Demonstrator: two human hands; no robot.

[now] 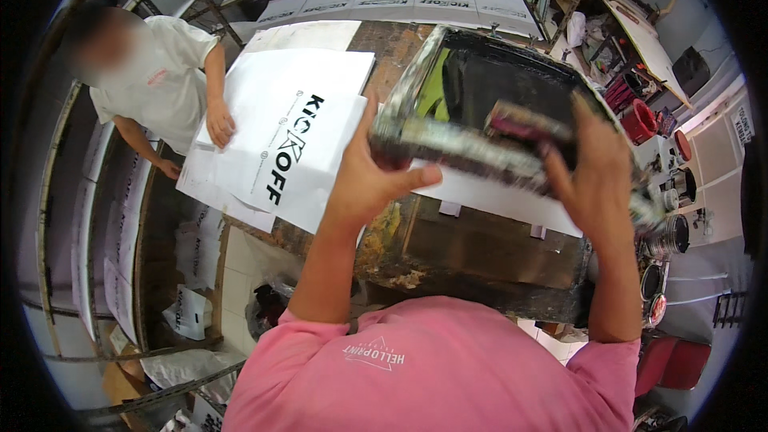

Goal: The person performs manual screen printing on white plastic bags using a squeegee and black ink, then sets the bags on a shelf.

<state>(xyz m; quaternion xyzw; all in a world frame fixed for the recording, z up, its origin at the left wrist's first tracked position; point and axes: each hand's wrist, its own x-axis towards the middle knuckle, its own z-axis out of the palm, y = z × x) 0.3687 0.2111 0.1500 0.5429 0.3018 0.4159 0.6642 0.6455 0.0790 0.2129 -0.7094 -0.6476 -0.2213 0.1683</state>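
A screen printing frame (472,140), paint-stained with a dark mesh, stands tilted over the table, its near edge raised above white sheet material. At its near left corner my left hand (364,180) grips the frame, thumb stretched along the near side. My right hand (592,172), blurred by motion, closes around the right end of a squeegee (524,122) inside the frame. Left of the frame lies a stack of white printed sheets (320,136) with bold black lettering. A co-worker's hand (220,122) rests on that stack's left edge.
Racks of printed sheets (416,2) run along the back and left side (120,232). The worn wooden table (488,244) has a stained near edge. Tins (668,234) and a red bucket (638,122) stand at right. A red chair (672,362) is at lower right.
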